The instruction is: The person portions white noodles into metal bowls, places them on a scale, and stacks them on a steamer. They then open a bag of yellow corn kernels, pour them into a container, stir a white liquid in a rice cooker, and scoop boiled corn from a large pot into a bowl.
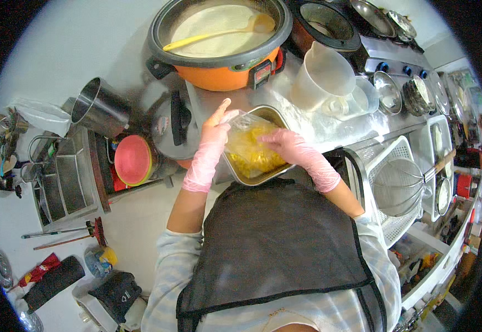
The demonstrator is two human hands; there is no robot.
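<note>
Over a rectangular metal tray [241, 179], a clear plastic bag [252, 124] hangs between my gloved hands. Yellow pieces [261, 155] show in and under the film; which lie in the bag and which in the tray I cannot tell. My left hand [217, 124], in a pink glove, grips the bag's upper left side, with a finger pointing up. My right hand [284, 143], also gloved in pink, is at the bag's right side, fingers against the film; its grip is unclear. Beyond the tray stands a large orange cooker [220, 74] holding pale liquid, with a yellow-handled ladle [208, 38] across it.
A translucent measuring jug [328, 74] stands right of the tray on the metal counter [266, 96]. A second cooker [324, 25] is behind it. To the left are a dark lid [170, 133], a pink bowl [133, 159] and a steel pot [100, 108]. A strainer [398, 186] rests over a white basket [384, 162].
</note>
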